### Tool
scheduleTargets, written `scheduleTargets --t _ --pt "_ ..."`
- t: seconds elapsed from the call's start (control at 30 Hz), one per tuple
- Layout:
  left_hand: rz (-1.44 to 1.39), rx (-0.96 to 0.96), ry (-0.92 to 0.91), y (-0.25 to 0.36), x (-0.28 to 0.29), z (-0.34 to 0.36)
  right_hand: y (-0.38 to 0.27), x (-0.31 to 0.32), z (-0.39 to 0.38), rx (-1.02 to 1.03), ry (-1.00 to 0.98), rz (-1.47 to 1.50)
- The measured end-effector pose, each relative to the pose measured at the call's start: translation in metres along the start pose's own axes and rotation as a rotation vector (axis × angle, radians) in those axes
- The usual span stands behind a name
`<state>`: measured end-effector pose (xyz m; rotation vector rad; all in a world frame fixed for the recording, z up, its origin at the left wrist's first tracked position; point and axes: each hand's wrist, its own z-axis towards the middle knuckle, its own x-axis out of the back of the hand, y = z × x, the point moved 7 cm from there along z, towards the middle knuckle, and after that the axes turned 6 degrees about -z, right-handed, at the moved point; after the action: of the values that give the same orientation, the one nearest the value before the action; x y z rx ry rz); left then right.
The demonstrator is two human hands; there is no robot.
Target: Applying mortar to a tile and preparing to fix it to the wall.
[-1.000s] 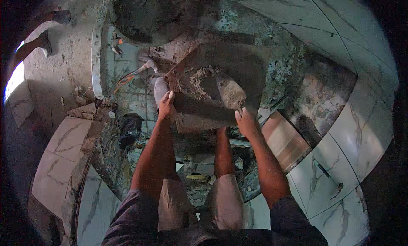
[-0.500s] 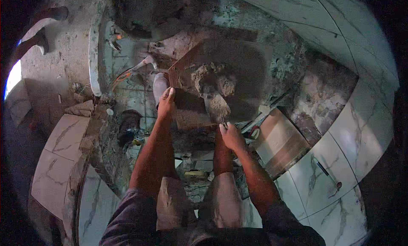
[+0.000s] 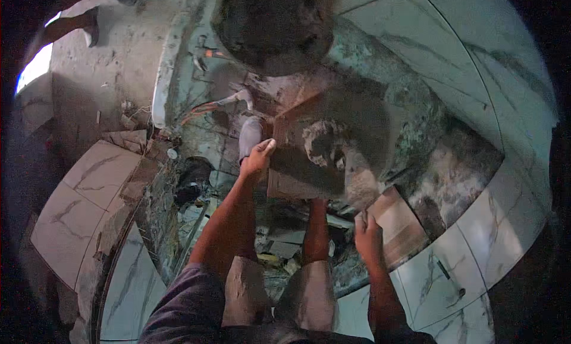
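My left hand (image 3: 257,159) grips the left edge of a square brown slab (image 3: 294,188), which looks like the back of a tile, with the thumb on top. A lumpy heap of wet grey mortar (image 3: 318,136) sits on the slab. My right hand (image 3: 369,237) is closed on the handle of a trowel (image 3: 361,180). The trowel's mortar-coated blade is at the slab's near right corner, right of the heap; whether it touches the slab I cannot tell. Beside my left hand is my grey shoe (image 3: 251,137).
A large dark tub (image 3: 273,32) stands at the far side. A hammer (image 3: 229,100) with orange on its handle lies left of the slab. Marbled tiles (image 3: 95,189) are at left and right, one bearing a slim tool (image 3: 451,278). Rubble (image 3: 285,249) lies between my legs.
The trowel has moved right and toward me, from the heap to the slab's corner, and its blade has tilted. The view has shifted; my left hand still grips the slab.
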<state>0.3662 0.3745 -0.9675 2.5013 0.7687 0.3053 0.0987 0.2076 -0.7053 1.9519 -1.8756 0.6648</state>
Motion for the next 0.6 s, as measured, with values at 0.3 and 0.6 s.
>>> scheduleTargets --t 0.3,0.6 --pt "-0.148 -0.462 0.244 0.201 0.121 0.061 -0.281 0.106 0.16 0.422 0.105 -0.606" --pt "-0.509 -0.218 0.178 0.226 0.104 0.097 -0.388 -0.002 0.244 1.067 0.018 -1.288"
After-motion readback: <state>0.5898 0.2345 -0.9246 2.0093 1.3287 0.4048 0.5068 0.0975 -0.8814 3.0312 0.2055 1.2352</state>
